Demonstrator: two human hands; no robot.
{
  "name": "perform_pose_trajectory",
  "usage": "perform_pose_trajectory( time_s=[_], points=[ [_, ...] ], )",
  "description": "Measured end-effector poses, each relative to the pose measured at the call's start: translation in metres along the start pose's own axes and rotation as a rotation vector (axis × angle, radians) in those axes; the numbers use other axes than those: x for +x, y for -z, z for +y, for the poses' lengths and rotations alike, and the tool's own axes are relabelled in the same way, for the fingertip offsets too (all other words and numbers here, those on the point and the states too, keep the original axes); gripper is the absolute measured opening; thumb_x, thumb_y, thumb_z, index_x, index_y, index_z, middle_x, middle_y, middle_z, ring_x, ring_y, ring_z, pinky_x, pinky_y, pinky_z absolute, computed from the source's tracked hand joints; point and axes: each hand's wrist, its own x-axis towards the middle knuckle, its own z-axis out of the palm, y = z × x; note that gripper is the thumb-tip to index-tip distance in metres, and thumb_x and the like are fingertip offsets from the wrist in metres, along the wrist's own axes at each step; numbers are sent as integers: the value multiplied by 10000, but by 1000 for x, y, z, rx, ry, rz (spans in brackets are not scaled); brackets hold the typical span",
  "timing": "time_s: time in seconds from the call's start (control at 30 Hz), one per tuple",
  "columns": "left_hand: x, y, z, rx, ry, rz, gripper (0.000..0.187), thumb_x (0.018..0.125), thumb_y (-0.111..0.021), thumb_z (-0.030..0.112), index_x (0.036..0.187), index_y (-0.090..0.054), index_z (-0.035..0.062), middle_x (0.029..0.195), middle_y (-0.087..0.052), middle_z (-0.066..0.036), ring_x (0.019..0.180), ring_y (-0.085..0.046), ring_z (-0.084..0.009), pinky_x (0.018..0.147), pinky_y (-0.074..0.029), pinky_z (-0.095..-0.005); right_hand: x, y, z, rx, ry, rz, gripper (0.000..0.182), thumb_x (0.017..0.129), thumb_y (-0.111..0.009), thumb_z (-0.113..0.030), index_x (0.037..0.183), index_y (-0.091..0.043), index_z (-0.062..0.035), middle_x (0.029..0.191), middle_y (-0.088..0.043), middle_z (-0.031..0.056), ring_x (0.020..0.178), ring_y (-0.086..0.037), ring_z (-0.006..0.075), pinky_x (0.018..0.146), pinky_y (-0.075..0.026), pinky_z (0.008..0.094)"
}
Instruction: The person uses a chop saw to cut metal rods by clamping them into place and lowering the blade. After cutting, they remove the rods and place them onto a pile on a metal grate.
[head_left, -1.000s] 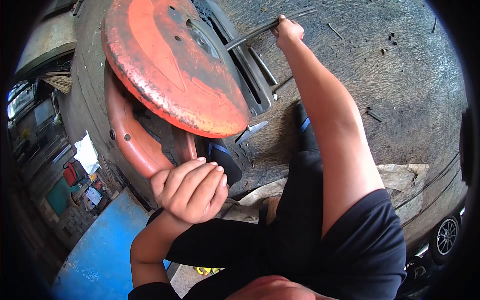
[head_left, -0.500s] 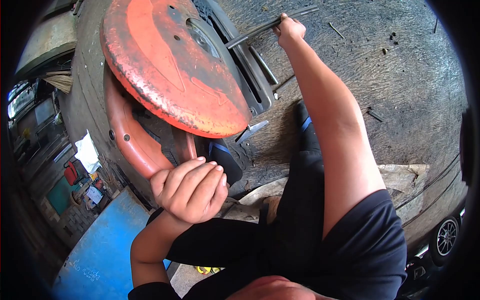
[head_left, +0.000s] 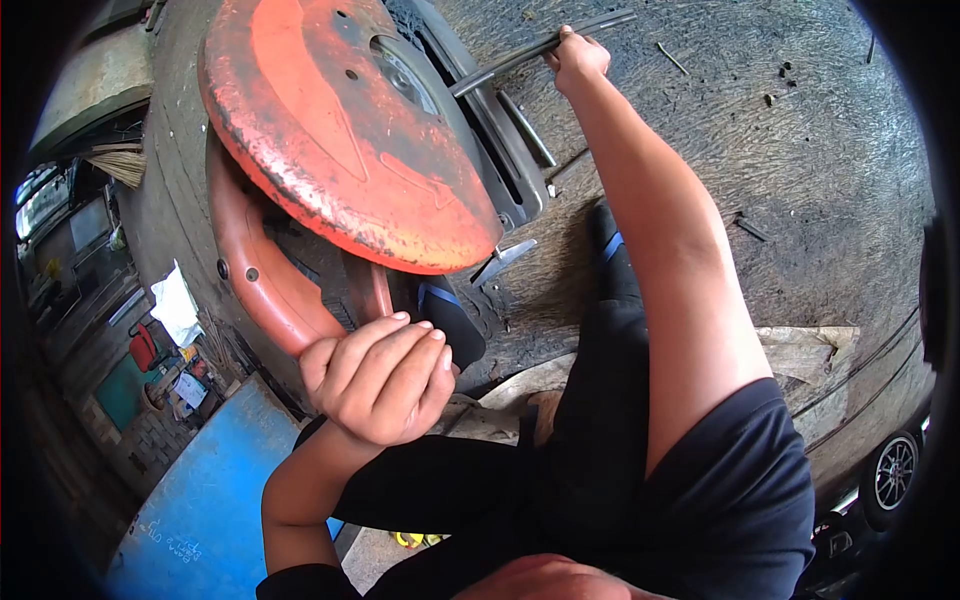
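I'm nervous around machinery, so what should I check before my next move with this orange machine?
1. Left hand gripping the curved orange handle: ok, fingers closed around it.
2. Right hand holding the slender grey metal stock: ok.
3. Right hand clear of the round, scuffed orange guard: ok, visibly apart.
4. Gloves worn: not ok, both hands are bare.
5. Stock's inner end clamped: cannot tell, that area is largely hidden.
6. Ground free of scraps: not ok, a thin dark stick-like scrap lies there.
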Motion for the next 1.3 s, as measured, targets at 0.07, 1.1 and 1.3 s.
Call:
perform_pose_trajectory(
  time_s=[0.07, 1.1, 1.3],
  points=[
    [0, 0, 0, -2, 0, 0, 93, 761, -689, 200, 833, -710, 144, 874, -691, 65, 869, -656, -106, 722, -374, -285, -1, 0, 0, 5, -4, 4, 220, 897, -646, -130, 995, -581, 56, 864, -624, 112, 708, -610, 204, 554, -559, 344],
    [-4, -10, 6, 15, 14, 22, 100, 722, -720, 172, 802, -714, 113, 742, -658, 37, 737, -639, -136, 671, -379, -285, 9, 2, 5, 25, -25, -58, 378, 870, -674, -74, 1193, -505, 26, 880, -611, 100, 701, -621, 179, 573, -618, 357],
    [-4, -11, 6, 1, 0, 39, 128, 709, -727, 165, 820, -715, 101, 706, -630, 36, 682, -619, -138, 638, -377, -279, 9, 2, 4, 37, -67, -65, 426, 906, -630, -111, 1283, -466, 3, 1084, -613, 118, 884, -630, 212, 668, -600, 376]
  ],
)
